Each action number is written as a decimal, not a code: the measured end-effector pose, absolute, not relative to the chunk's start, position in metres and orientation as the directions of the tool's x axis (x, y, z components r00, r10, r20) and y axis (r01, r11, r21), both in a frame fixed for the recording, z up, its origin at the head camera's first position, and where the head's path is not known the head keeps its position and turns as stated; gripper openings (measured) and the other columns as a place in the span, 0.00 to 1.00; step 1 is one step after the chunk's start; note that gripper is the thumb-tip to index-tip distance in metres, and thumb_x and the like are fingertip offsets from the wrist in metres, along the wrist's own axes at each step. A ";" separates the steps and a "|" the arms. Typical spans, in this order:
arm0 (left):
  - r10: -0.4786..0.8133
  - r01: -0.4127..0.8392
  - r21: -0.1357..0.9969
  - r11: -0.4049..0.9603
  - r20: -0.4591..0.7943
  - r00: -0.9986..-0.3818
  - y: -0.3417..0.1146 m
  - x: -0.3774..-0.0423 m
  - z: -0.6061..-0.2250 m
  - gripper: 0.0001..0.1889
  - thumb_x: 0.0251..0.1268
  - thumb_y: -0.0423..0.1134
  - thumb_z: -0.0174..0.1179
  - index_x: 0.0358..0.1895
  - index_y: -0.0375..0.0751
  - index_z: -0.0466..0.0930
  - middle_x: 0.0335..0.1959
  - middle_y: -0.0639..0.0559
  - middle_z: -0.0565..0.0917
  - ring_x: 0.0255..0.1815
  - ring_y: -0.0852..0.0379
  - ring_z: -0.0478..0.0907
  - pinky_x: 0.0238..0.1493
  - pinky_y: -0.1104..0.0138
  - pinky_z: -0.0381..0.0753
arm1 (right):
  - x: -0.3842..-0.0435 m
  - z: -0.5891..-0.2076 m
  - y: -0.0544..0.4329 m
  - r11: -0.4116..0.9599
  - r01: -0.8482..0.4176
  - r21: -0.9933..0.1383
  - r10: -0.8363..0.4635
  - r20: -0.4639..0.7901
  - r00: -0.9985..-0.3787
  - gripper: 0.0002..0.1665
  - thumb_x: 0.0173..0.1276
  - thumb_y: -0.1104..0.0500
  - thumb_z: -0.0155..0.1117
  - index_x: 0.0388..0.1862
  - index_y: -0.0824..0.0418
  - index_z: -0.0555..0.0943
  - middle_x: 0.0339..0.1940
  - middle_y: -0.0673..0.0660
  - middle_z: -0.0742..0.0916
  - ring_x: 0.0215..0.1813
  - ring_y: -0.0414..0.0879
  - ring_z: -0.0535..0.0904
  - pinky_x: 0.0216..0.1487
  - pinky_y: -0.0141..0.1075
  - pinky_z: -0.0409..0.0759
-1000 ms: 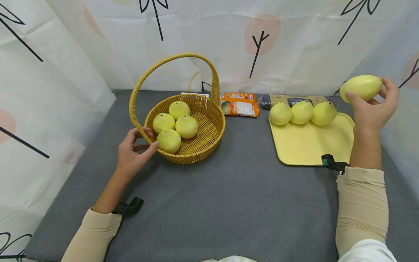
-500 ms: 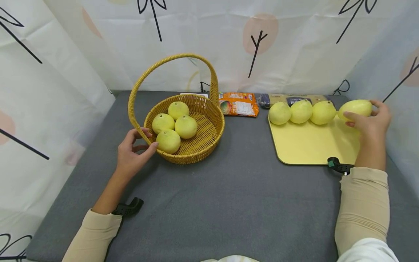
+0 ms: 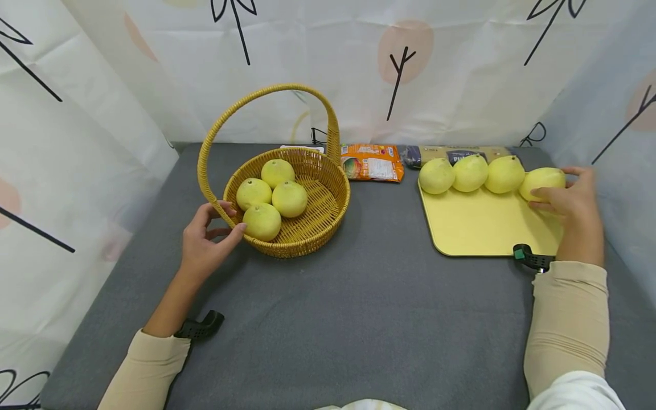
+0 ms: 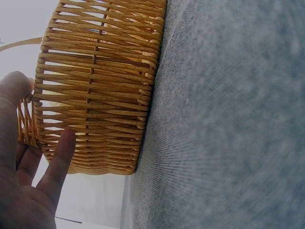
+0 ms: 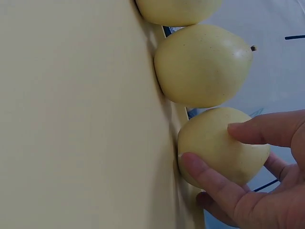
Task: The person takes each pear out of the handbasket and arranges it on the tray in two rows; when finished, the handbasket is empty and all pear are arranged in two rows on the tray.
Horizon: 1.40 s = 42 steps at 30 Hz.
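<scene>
On the right, a row of several pale yellow-green pears (image 3: 504,174) lies along the far edge of a yellow tray (image 3: 487,228). My right hand (image 3: 576,196) holds the rightmost pear (image 3: 542,182) at the tray's far right corner. In the right wrist view, thumb and fingers lie around that pear (image 5: 221,145), which rests against the tray. My left hand (image 3: 205,242) grips the rim of a yellow wicker basket (image 3: 323,208) near the foot of its handle. Several pears (image 3: 290,199) sit in the basket's left half. The left wrist view shows the basket's woven side (image 4: 100,90).
An orange packet (image 3: 373,163) lies behind and right of the basket. Behind the tray is a long beige-and-purple package (image 3: 427,156). The grey tabletop (image 3: 359,307) meets a patterned white curtain (image 3: 348,68) at the back.
My right hand has lowered the pear from above the tray's far right side to the end of the row. The left hand has stayed on the basket.
</scene>
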<state>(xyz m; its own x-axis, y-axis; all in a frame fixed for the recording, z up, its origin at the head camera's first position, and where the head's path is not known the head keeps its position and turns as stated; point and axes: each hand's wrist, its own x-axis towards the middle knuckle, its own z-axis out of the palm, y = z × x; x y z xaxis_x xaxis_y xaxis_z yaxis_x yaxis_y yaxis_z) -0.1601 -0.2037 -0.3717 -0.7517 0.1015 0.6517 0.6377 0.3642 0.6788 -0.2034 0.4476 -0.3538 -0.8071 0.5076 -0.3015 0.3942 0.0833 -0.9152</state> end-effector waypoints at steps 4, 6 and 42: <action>0.108 0.637 0.678 0.366 0.649 -0.753 -0.204 -0.160 -0.372 0.22 0.49 0.15 0.66 0.51 0.17 0.73 0.46 0.28 0.79 0.45 0.48 0.79 0.37 0.74 0.84 | -0.205 -0.355 0.445 0.033 0.348 -0.937 0.476 -0.292 -0.829 0.58 0.67 0.72 0.62 0.80 0.39 0.41 0.76 0.52 0.52 0.76 0.52 0.54 0.52 0.32 0.81; 0.110 0.635 0.679 0.368 0.646 -0.755 -0.204 -0.160 -0.372 0.22 0.49 0.15 0.67 0.51 0.17 0.73 0.46 0.28 0.79 0.45 0.48 0.79 0.37 0.74 0.84 | -0.204 -0.354 0.443 0.031 0.333 -0.942 0.468 -0.281 -0.838 0.57 0.68 0.72 0.60 0.81 0.39 0.41 0.79 0.55 0.48 0.78 0.53 0.50 0.53 0.32 0.80; 0.105 0.637 0.678 0.367 0.650 -0.753 -0.216 -0.169 -0.391 0.23 0.51 0.18 0.68 0.53 0.22 0.75 0.48 0.36 0.80 0.46 0.54 0.79 0.37 0.74 0.84 | -0.205 -0.325 0.421 0.076 0.348 -0.935 0.612 -0.232 -0.756 0.26 0.73 0.54 0.59 0.67 0.36 0.70 0.77 0.43 0.61 0.70 0.43 0.62 0.70 0.33 0.63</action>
